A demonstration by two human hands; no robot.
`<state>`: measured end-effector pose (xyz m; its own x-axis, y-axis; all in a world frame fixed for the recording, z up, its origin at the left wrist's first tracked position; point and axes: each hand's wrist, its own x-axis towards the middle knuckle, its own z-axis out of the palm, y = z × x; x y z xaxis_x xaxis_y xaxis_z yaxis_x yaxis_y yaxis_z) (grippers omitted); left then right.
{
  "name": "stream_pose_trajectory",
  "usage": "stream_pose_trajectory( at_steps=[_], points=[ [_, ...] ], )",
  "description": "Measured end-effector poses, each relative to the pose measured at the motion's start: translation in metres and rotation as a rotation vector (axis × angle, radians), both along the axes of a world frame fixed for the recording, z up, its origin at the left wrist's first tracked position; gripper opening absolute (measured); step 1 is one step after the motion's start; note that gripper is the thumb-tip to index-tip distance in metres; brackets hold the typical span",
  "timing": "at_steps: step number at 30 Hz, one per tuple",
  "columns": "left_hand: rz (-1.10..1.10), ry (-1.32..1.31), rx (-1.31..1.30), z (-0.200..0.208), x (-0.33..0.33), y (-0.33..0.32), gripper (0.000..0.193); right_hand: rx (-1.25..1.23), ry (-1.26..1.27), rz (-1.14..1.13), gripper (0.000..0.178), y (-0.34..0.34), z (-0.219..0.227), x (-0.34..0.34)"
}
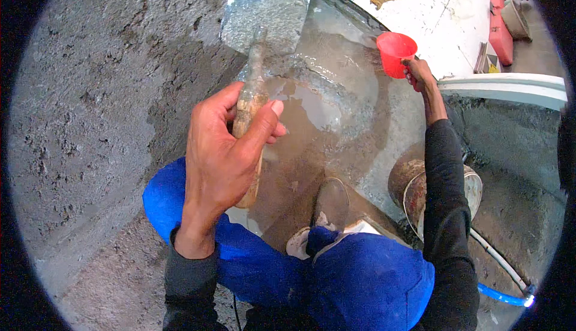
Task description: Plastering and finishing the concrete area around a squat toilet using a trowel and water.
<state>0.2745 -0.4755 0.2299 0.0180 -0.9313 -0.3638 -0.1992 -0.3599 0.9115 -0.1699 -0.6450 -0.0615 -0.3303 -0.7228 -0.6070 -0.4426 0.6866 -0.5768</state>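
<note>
My left hand point(225, 145) is closed round the worn wooden handle of a trowel point(267, 16). The broad grey blade points away from me and is smeared with wet cement. Out at the far right, my right hand point(420, 73) grips a red plastic mug point(396, 52) by its side. The mug's open top shows, but I cannot tell what is inside. Below both hands lies a wet grey floor point(354, 109) with a film of muddy water over it.
A rough, damp cement wall point(102, 91) rises on the left. Beside my right forearm stands a dirty bucket point(414, 187), near a white pipe point(498, 256) and a blue hose point(501, 295). White tiles point(444, 7) and a red case point(500, 31) lie beyond the mug.
</note>
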Motion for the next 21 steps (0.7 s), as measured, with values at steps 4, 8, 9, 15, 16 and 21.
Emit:
stream_pose_trajectory(
  at_steps=[4,8,9,15,16,21],
  points=[
    [0.014,0.009,-0.020,-0.001,-0.004,0.001,0.019,0.032,0.070,-0.037,0.035,0.032,0.009,-0.020],
    [-0.002,0.002,-0.028,-0.006,-0.005,0.002,0.018,0.132,0.099,-0.078,0.035,0.070,0.017,-0.049],
    [0.007,0.019,-0.038,-0.006,-0.006,0.002,0.018,0.090,0.120,-0.066,0.034,0.080,0.014,-0.067],
    [0.008,-0.041,-0.072,-0.006,-0.003,0.003,0.018,0.096,0.276,-0.104,0.034,0.128,0.000,-0.113],
    [0.010,-0.040,-0.071,-0.007,-0.001,0.004,0.018,0.110,0.279,-0.101,0.034,0.133,0.006,-0.111],
    [0.008,-0.050,-0.052,-0.008,-0.002,0.003,0.019,0.120,0.198,-0.177,0.035,0.140,0.023,-0.113]
  ],
)
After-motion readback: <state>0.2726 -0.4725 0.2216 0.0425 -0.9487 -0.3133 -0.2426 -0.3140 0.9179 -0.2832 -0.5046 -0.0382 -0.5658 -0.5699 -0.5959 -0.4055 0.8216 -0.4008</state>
